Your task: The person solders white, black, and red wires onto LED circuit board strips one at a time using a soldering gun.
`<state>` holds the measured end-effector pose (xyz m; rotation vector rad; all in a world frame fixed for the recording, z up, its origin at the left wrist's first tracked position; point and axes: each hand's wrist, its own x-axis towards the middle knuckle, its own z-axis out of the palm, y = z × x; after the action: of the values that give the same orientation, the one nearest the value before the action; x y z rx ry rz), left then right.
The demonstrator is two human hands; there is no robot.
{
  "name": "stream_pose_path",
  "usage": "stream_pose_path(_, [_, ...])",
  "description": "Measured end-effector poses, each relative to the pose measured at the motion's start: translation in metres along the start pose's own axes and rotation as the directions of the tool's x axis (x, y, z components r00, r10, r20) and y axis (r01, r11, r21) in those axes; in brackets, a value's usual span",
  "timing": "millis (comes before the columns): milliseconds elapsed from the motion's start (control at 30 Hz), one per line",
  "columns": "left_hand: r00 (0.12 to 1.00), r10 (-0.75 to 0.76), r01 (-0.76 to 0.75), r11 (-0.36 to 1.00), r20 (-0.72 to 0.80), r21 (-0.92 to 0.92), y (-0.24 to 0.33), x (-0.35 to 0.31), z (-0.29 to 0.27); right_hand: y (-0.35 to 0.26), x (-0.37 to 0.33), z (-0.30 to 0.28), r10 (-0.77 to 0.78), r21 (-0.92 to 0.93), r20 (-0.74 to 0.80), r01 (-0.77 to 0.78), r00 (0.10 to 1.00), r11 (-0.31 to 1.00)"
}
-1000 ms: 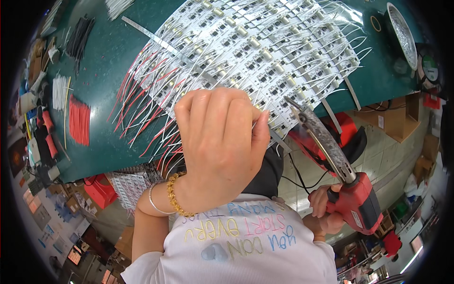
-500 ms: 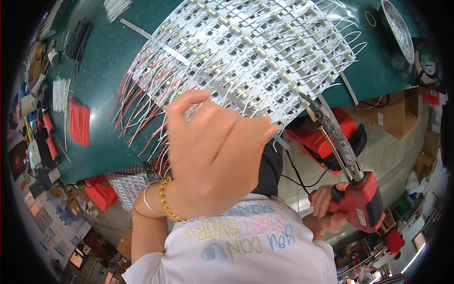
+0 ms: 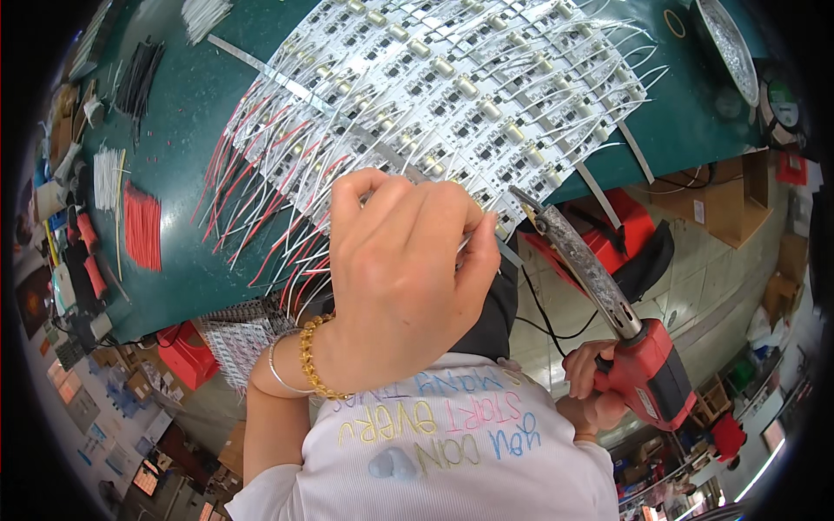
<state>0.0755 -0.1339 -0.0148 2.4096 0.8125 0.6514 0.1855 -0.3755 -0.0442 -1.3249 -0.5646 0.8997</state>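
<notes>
A panel of white circuit boards (image 3: 423, 74) lies on the bench with rows of small black parts and tan cylinders. White wires stand along its rows, and red wires (image 3: 228, 187) fan out at its left edge. My left hand (image 3: 404, 252), with a yellow beaded bracelet, hovers over the near edge of the panel. Its thumb and forefinger are pinched together; what they hold, if anything, is too small to name. My right hand (image 3: 592, 382) grips the red handle of a soldering gun (image 3: 595, 273). The gun's tip points at the panel's near right edge.
Bundles of red wires (image 3: 142, 227), white wires (image 3: 107, 178) and black wires (image 3: 139, 82) lie on the green bench (image 3: 187, 252) at left. A shallow metal dish (image 3: 725, 48) sits at far right. Metal strips (image 3: 599, 195) stick out beneath the panel. A cardboard box (image 3: 725, 200) stands beyond the bench edge.
My left thumb and forefinger have come together in a pinch. The soldering gun's tip has shifted left and slightly down. The panel appears a little further left in view.
</notes>
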Motion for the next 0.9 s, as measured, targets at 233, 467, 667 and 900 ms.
stream_pose_path(233, [0.999,0.027,-0.026,0.999,-0.018,0.027,0.000,-0.003,0.006,0.001,-0.016,0.002,0.089,-0.088,-0.311,-0.122,0.946,0.989])
stream_pose_path(467, [0.999,0.032,-0.029,0.995,-0.025,0.092,-0.002,-0.009,0.005,-0.004,0.007,0.004,0.021,0.008,0.105,-0.022,0.994,1.000])
stream_pose_path(667, [0.998,0.053,-0.049,0.994,-0.037,0.100,-0.001,-0.001,0.009,-0.005,0.010,0.000,0.037,-0.043,0.094,-0.033,0.995,0.999])
stream_pose_path(900, [0.998,0.033,-0.034,0.999,0.053,0.020,0.003,0.002,-0.016,0.010,-0.007,-0.001,-0.060,-0.065,-0.106,0.053,0.993,0.996])
